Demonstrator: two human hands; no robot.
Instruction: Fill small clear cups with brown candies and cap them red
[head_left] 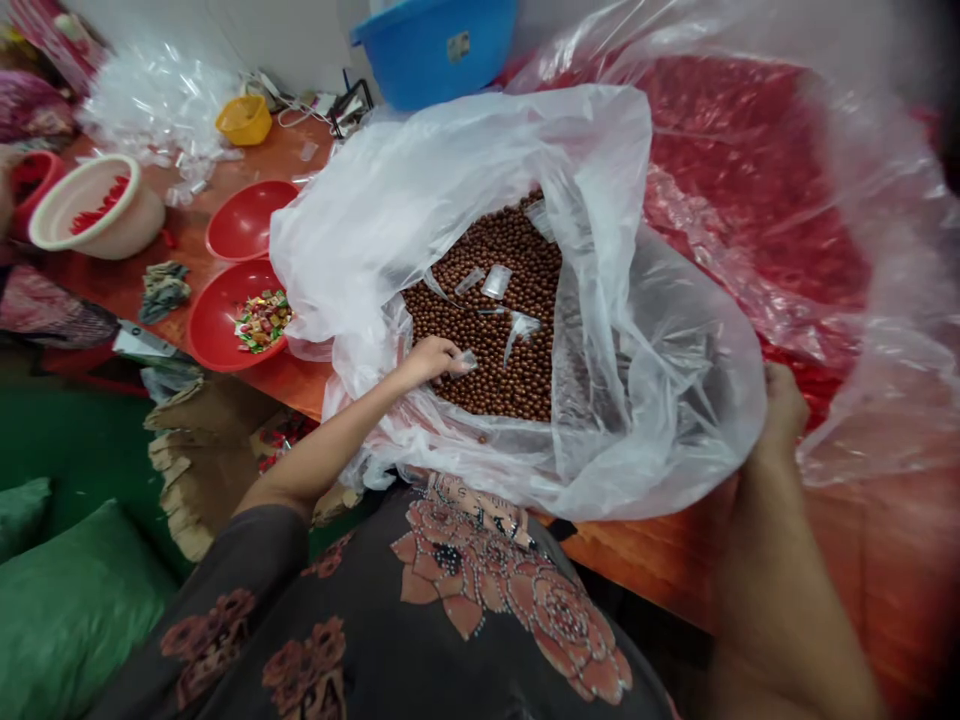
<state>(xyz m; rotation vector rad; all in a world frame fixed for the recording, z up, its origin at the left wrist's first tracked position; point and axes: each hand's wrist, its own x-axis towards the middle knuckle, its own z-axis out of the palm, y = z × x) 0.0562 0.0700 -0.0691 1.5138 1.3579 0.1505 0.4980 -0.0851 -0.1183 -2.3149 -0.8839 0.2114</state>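
A large translucent plastic bag (pixel 480 150) lies wide-mouthed in front of me, holding a mass of small round brown beads (pixel 480 385). Over the beads at the bag's near left, my left hand (pixel 433 360) pinches a small clear plastic tube (pixel 466 362). Another clear tube (pixel 496 282) and several clear scraps rest on the beads. At the bag's right edge is my right hand (pixel 784 405), its fingers hidden behind the plastic and slightly blurred. Beside it, red pieces (pixel 750 180) show through another clear plastic sheet or bag.
To the left on the orange table are a red bowl of wrapped pieces (pixel 206 320), another red bowl (pixel 244 220), a crumpled cloth (pixel 165 288) and a white tub (pixel 105 245). A blue basin (pixel 427 50) stands behind the bag. Cardboard (pixel 199 450) is below the edge.
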